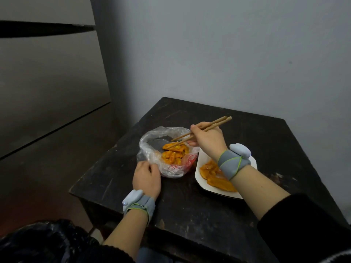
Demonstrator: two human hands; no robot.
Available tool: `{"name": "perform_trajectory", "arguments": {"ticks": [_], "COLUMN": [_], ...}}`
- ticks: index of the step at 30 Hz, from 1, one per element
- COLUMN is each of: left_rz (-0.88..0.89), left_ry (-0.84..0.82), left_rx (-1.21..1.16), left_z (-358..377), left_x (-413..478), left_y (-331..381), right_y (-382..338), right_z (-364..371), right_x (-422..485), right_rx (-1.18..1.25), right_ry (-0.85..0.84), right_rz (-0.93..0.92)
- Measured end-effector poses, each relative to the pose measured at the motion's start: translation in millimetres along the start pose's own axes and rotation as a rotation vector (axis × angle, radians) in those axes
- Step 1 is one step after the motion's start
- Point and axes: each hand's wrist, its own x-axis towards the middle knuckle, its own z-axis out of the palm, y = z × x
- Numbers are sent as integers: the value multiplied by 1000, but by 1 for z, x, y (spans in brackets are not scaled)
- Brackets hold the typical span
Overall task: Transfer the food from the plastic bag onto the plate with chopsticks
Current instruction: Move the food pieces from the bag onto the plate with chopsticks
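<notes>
Centrally, on a dark, scratched desk [190, 215], sits a crumpled clear plastic bag [150, 147] with red print on its near side, its mouth rolled open. Inside lies a heap of orange, glossy food pieces [173, 153]. Just right of the bag, touching its edge, is a white plate [200, 166] already carrying several larger orange pieces [210, 170]. The right hand [207, 139] reaches over the plate towards the bag, back of the hand up, its fingers [191, 143] curled around a pair of brown wooden chopsticks [218, 122]. The chopsticks slant down to the left, and their tips rest on the top of the food in the bag. The left hand [146, 177] lies at the bag's near left edge, knuckles up, fingers bent and pinching the plastic rim. Each wrist wears a grey band with a pale device, left [140, 204] and right [231, 164]. Both forearms are bare below dark sleeves.
</notes>
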Motion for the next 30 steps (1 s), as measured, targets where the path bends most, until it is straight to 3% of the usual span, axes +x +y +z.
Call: {"name": "perform_trajectory", "arguments": {"ticks": [7, 16, 24, 30], "left_rz": [-4, -9, -4, -18], "left_ry": [-2, -1, -7, -12], "left_rx": [16, 0, 0, -4], "left_z": [0, -1, -1, -2], "left_x": [-1, -1, -1, -1], "left_y": [1, 2, 1, 2], "right_y": [8, 8, 3, -2], "right_z": [14, 27, 27, 23], "right_x": [-1, -9, -14, -4], "right_rx": [-328, -527, -553, -558], "right_ry": [0, -55, -42, -5], "right_rz": [-152, -350, -502, -462]}}
